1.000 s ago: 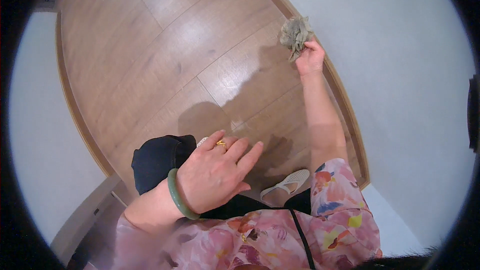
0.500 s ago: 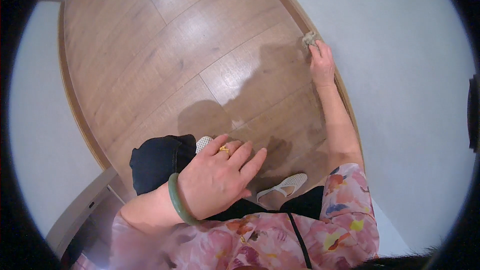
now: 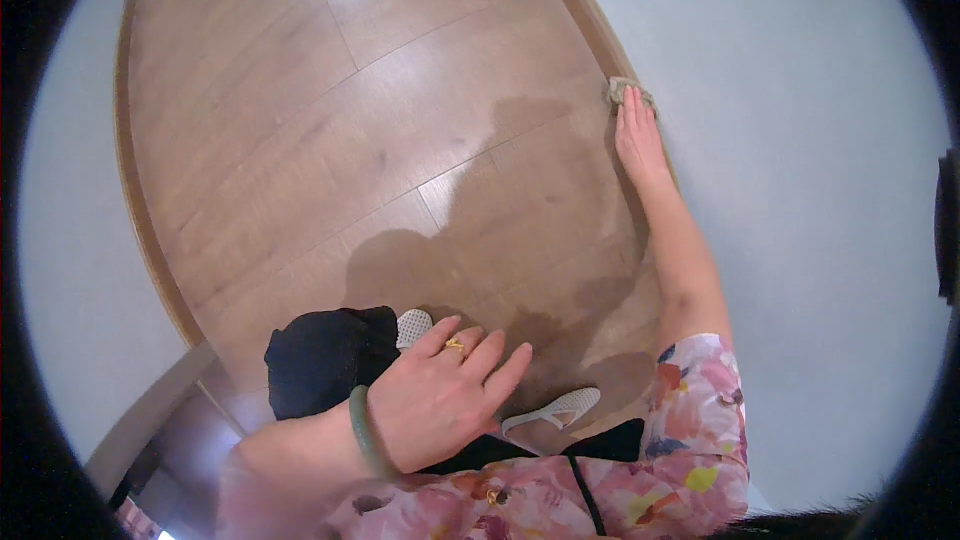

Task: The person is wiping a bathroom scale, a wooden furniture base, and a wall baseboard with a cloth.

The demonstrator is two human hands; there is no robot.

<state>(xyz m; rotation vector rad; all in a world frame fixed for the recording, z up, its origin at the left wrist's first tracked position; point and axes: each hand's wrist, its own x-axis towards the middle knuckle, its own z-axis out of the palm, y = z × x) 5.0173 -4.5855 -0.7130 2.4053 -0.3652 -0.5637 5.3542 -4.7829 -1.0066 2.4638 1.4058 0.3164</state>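
My right hand (image 3: 638,138) reaches out along the wall at the right. Its fingers lie extended over a crumpled greyish-beige cloth (image 3: 628,92) and press it onto the top of the wooden baseboard (image 3: 588,20). My left hand (image 3: 440,390) hovers palm down in front of my body near my bent knee, with its fingers spread and nothing in them. A gold ring (image 3: 455,343) shows on one of its fingers, and a green bangle (image 3: 365,435) circles the wrist.
Wood-plank flooring (image 3: 260,140) runs between two pale walls, with another baseboard (image 3: 128,150) along the left one. My feet in white perforated shoes (image 3: 560,410) stand close below me. At the lower left is a grey-edged frame (image 3: 150,420), partly blurred.
My view has shifted forward over the floor. The right hand has moved the cloth farther along the baseboard, and its fingers lie flatter. My left hand stays spread near my knee.
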